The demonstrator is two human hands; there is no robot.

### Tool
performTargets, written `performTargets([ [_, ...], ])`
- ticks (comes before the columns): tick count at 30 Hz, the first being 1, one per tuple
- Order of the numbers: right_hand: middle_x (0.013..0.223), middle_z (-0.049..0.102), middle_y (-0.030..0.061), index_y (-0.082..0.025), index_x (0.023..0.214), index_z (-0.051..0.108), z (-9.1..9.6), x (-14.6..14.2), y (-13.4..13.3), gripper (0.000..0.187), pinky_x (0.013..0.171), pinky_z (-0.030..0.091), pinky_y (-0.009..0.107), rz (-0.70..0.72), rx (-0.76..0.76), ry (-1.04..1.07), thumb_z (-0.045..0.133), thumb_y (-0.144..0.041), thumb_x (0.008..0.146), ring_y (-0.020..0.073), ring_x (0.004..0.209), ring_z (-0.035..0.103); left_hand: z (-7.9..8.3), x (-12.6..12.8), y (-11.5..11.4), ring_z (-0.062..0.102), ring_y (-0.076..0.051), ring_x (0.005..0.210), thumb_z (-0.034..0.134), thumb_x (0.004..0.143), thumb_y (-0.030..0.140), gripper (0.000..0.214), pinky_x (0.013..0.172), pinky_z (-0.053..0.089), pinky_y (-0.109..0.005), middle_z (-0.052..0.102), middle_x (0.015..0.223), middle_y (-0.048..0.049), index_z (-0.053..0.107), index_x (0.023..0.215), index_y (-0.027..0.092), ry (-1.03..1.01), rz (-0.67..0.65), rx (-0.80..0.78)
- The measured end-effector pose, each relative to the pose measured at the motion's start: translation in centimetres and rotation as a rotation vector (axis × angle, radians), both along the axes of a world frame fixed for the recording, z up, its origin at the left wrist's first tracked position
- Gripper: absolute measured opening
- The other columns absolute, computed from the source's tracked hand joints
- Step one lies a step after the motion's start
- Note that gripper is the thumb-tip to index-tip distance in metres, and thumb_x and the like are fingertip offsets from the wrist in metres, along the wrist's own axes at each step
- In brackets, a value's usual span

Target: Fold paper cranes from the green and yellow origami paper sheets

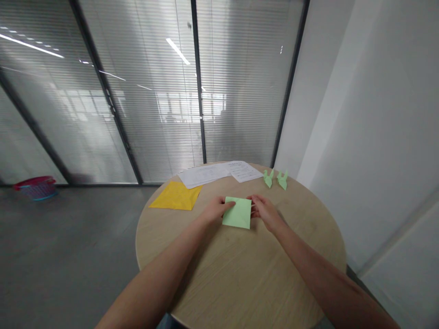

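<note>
A light green square of paper [238, 213] lies flat near the middle of the round wooden table [240, 274]. My left hand [216, 209] rests at its left edge with the fingertips on the paper. My right hand [265, 211] touches its right edge, fingers stretched toward the upper corner. Both hands press on the sheet rather than lift it.
A yellow paper square [176, 196] lies at the table's left. White printed sheets [219, 173] sit at the far edge. Two small green folded paper figures [275, 179] stand at the far right. A red and blue basket [36, 187] is on the floor by the glass wall.
</note>
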State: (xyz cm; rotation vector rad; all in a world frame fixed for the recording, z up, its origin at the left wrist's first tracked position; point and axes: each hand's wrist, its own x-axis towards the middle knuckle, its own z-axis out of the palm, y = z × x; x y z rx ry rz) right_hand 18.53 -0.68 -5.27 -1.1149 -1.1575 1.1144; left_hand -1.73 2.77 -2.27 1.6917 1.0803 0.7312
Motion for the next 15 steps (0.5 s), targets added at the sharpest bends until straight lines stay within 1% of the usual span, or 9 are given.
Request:
performTargets([
  [2,0.086,0.069,0.0069,-0.021,0.090,0.062,0.22,0.25,0.03,0.031,0.055,0.052,0.028,-0.008,0.000,0.068,0.057,-0.051,0.080,0.0170,0.064,0.064,0.05,-0.22,0.34,0.050,-0.012,0.054,0.061,0.078,0.042,0.028,0.048,0.034,-0.022,0.062,0.063,-0.0006,0.068,0.076,0.015,0.001,0.061,0.041],
  [5,0.091,0.069,0.0089,-0.019,0.091,0.061,0.50,0.36,-0.09,0.033,0.057,0.053,0.029,0.011,0.023,0.064,0.063,-0.049,0.076,0.0180,0.069,0.065,0.00,-0.34,0.67,0.050,-0.013,0.054,0.062,0.077,0.042,0.028,0.048,0.035,-0.022,0.060,0.060,-0.0006,0.067,0.074,0.015,0.024,0.121,0.072],
  [10,0.092,0.068,0.0070,-0.020,0.099,0.058,0.53,0.12,-0.24,0.038,0.055,0.053,0.029,-0.010,0.076,0.026,0.068,-0.046,0.073,0.0177,0.069,0.065,-0.15,-0.13,0.63,0.051,-0.013,0.054,0.064,0.075,0.043,0.027,0.049,0.039,-0.023,0.060,0.061,-0.0006,0.065,0.075,0.016,-0.011,0.122,0.044],
  [15,0.098,0.066,0.0085,-0.020,0.103,0.058,0.35,0.26,-0.04,0.040,0.056,0.054,0.028,-0.022,0.121,-0.039,0.068,-0.043,0.072,0.0187,0.076,0.065,-0.24,-0.06,0.73,0.051,-0.013,0.053,0.064,0.074,0.042,0.027,0.049,0.040,-0.023,0.058,0.060,-0.0007,0.062,0.071,0.016,0.005,0.089,0.044],
])
